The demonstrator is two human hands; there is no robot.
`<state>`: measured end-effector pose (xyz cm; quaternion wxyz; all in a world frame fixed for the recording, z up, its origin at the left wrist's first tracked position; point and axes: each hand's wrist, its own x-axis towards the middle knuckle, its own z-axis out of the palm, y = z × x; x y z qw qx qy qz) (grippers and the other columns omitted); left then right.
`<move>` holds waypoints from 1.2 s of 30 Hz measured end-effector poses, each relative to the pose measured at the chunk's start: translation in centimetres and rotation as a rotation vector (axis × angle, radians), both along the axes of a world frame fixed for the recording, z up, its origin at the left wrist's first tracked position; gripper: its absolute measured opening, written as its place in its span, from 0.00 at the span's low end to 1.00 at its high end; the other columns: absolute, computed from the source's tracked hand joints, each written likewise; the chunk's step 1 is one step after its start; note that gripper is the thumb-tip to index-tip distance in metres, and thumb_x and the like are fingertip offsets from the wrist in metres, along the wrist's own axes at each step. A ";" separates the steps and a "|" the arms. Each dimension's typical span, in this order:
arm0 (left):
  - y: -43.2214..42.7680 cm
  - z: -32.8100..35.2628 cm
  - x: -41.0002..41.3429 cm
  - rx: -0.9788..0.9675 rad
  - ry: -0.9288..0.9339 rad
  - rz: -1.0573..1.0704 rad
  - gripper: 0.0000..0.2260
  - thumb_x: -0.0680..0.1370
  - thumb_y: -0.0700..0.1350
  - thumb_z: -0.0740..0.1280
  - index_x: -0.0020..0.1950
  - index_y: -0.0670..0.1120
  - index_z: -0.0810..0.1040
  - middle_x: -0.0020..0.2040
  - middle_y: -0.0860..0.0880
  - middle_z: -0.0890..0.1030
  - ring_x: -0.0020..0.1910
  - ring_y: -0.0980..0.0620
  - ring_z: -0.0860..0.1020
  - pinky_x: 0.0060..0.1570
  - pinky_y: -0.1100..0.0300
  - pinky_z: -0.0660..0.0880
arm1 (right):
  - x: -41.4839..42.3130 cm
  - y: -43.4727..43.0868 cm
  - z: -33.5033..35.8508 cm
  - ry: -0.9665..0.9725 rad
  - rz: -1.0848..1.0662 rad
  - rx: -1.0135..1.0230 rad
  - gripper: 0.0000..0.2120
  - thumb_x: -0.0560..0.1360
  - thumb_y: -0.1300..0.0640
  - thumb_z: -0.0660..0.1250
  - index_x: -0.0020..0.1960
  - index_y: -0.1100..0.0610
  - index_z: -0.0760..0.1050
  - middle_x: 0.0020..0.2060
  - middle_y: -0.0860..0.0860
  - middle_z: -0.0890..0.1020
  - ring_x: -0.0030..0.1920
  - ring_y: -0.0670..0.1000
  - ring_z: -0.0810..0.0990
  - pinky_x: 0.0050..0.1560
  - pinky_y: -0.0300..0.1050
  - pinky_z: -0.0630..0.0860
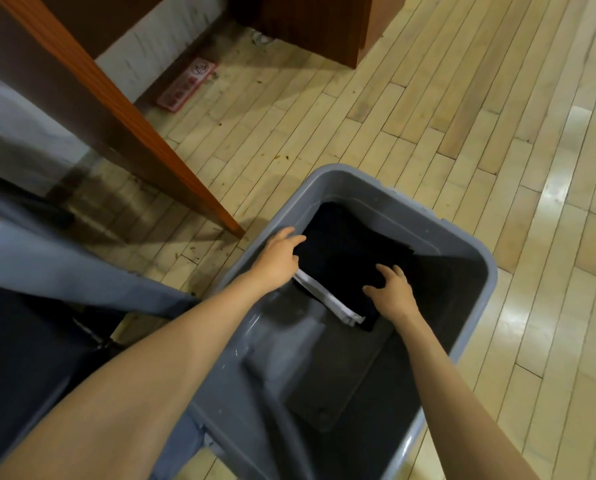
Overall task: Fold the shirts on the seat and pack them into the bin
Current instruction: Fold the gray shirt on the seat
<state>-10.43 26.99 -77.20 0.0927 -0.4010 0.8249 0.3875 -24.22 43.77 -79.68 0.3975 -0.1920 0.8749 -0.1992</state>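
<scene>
1 folded black shirt [348, 251] lies in the far half of the grey bin [489, 271], which stands on the wooden floor [428, 116]. A pale strip [327, 301] shows along the shirt's near edge. Both hands are down inside the bin. The left hand [279, 258] lies at the shirt's left edge with its fingers nearly straight and touching the cloth. The right hand [391, 289] rests on the near right corner, its fingers spread and bent a little at the tips, pressing down on the cloth, not pinching it.

By my reading, this shirt's folding is done and its packing is nearly done: it looks set down, and the hands only settle or flatten it. The near half of the bin's floor holds no shirt, so there is room for more.

What is left is hard to judge. At the near left a pale grey surface [47, 258] may be the seat, but it is blurred, and I cannot tell whether the dark mass [16, 344] below it is a shirt waiting to be folded.
</scene>
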 end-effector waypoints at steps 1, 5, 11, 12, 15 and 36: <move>0.1 0.4 0.5 0.005 -0.005 -0.002 0.22 0.80 0.35 0.59 0.74 0.44 0.64 0.76 0.46 0.58 0.75 0.49 0.57 0.71 0.59 0.56 | 0.2 -0.5 0.5 0.031 0.033 -0.013 0.29 0.78 0.55 0.65 0.76 0.54 0.59 0.77 0.55 0.54 0.74 0.58 0.58 0.67 0.52 0.66; 0.8 3.1 3.1 0.026 -0.023 -0.002 0.22 0.80 0.39 0.62 0.74 0.43 0.64 0.75 0.44 0.60 0.74 0.48 0.59 0.70 0.61 0.54 | 2.2 -2.9 3.4 0.134 0.201 -0.056 0.28 0.78 0.53 0.65 0.75 0.56 0.61 0.75 0.56 0.60 0.74 0.58 0.60 0.71 0.55 0.63; 0.6 10.2 11.7 -0.024 -0.001 0.112 0.19 0.79 0.42 0.64 0.71 0.44 0.69 0.73 0.46 0.63 0.72 0.48 0.63 0.69 0.62 0.57 | 8.8 -7.4 10.8 0.196 0.594 -0.077 0.24 0.78 0.52 0.61 0.73 0.54 0.64 0.71 0.55 0.67 0.69 0.60 0.67 0.66 0.61 0.66; 0.6 11.7 13.6 -0.035 0.010 0.139 0.18 0.80 0.43 0.64 0.70 0.45 0.70 0.72 0.47 0.64 0.71 0.49 0.64 0.69 0.61 0.58 | 10.2 -8.2 12.4 0.204 0.673 -0.085 0.24 0.79 0.52 0.60 0.74 0.54 0.63 0.71 0.56 0.67 0.69 0.60 0.67 0.66 0.61 0.66; 0.8 16.0 20.1 -0.130 0.049 0.268 0.14 0.80 0.42 0.63 0.66 0.48 0.75 0.68 0.49 0.70 0.67 0.51 0.68 0.64 0.63 0.63 | 15.0 -10.9 17.1 0.239 0.902 -0.157 0.22 0.79 0.51 0.60 0.72 0.53 0.64 0.68 0.56 0.70 0.66 0.61 0.70 0.63 0.59 0.69; 17.8 23.5 69.1 -0.499 -0.048 1.458 0.16 0.75 0.40 0.69 0.63 0.42 0.77 0.64 0.40 0.75 0.63 0.42 0.72 0.61 0.58 0.65 | 61.7 -13.5 28.9 0.180 1.877 -0.501 0.28 0.79 0.53 0.62 0.76 0.48 0.56 0.72 0.53 0.63 0.71 0.53 0.64 0.67 0.48 0.66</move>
